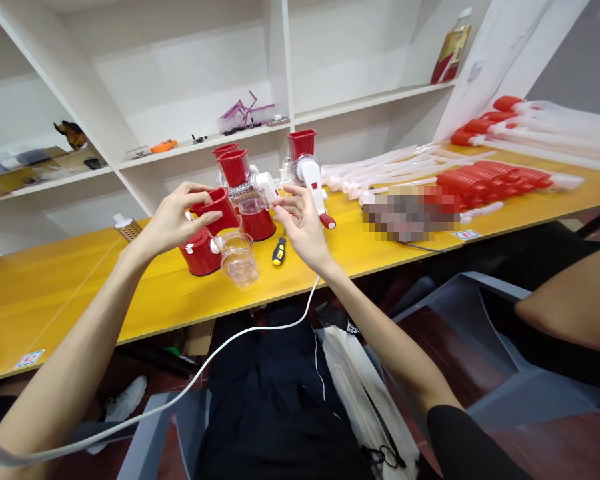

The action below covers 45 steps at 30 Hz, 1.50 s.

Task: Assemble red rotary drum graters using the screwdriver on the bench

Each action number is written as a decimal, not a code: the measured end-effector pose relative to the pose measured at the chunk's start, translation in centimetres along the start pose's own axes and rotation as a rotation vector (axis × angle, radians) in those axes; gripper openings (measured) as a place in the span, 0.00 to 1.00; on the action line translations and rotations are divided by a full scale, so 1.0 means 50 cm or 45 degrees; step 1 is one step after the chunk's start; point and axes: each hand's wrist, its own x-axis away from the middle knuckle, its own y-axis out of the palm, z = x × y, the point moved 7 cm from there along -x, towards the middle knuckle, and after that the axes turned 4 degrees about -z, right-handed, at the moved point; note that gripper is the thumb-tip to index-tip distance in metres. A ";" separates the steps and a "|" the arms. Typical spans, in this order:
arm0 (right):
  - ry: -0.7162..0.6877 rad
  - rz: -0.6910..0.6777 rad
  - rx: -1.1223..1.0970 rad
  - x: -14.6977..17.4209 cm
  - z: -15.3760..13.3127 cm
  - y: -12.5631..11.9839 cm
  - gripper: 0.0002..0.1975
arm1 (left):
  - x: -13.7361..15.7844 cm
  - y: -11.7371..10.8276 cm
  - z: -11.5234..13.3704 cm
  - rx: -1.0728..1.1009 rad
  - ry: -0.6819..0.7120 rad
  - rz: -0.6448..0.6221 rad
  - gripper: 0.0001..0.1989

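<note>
My left hand (177, 220) is closed around the red feed hopper (223, 212), with the thumb and fingers on its sides. A clear plastic grater body (240, 263) is just below this hopper; I cannot tell whether the two are joined. Close beside them stands a red grater base (200, 253) on the table. My right hand (303, 223) hovers with loosely curled, parted fingers near the white crank (266, 187) of an assembled rotary grater (256, 220). Whether the fingertips touch that crank is unclear. A black-and-yellow screwdriver (279, 251) lies below my right hand.
Another rotary grater (301, 145) stands behind. A metal grater drum (128, 228) sits at left. Red spiral parts (485, 183) and whitish plastic tubes (380, 170) cover the right side of the yellow table (75, 293). A white cable (240, 329) crosses below my arms.
</note>
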 end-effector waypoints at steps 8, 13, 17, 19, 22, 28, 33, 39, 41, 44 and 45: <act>0.021 -0.044 0.015 0.005 0.004 0.011 0.29 | -0.007 0.012 0.003 0.020 0.131 0.063 0.17; 0.026 -0.094 0.012 0.006 0.005 0.022 0.31 | -0.006 0.014 -0.005 0.151 0.089 0.051 0.19; 0.026 -0.115 0.032 0.009 0.001 0.028 0.28 | -0.010 0.016 -0.003 0.227 0.107 0.012 0.23; 0.029 -0.133 0.061 0.012 0.000 0.032 0.26 | -0.011 0.016 -0.001 0.220 0.105 0.002 0.25; 0.022 -0.195 0.136 0.017 0.005 0.046 0.26 | -0.012 0.019 -0.001 0.212 0.102 -0.023 0.26; -0.007 -0.355 0.312 0.030 0.038 0.088 0.32 | -0.010 0.020 -0.001 0.194 0.107 -0.027 0.29; -0.012 -0.396 0.357 0.033 0.054 0.095 0.33 | -0.012 0.015 0.002 0.216 0.068 -0.042 0.35; -0.058 -0.331 0.307 0.030 0.042 0.087 0.30 | -0.019 -0.009 0.001 0.222 0.093 0.091 0.33; -0.076 -0.272 0.270 0.028 0.034 0.083 0.29 | -0.017 -0.028 0.002 0.221 0.118 0.261 0.33; -0.073 -0.198 0.128 0.027 0.015 0.078 0.33 | -0.003 -0.051 0.026 0.274 0.183 0.507 0.37; -0.062 -0.189 0.062 0.029 0.008 0.078 0.35 | 0.002 -0.052 0.043 0.289 0.215 0.532 0.38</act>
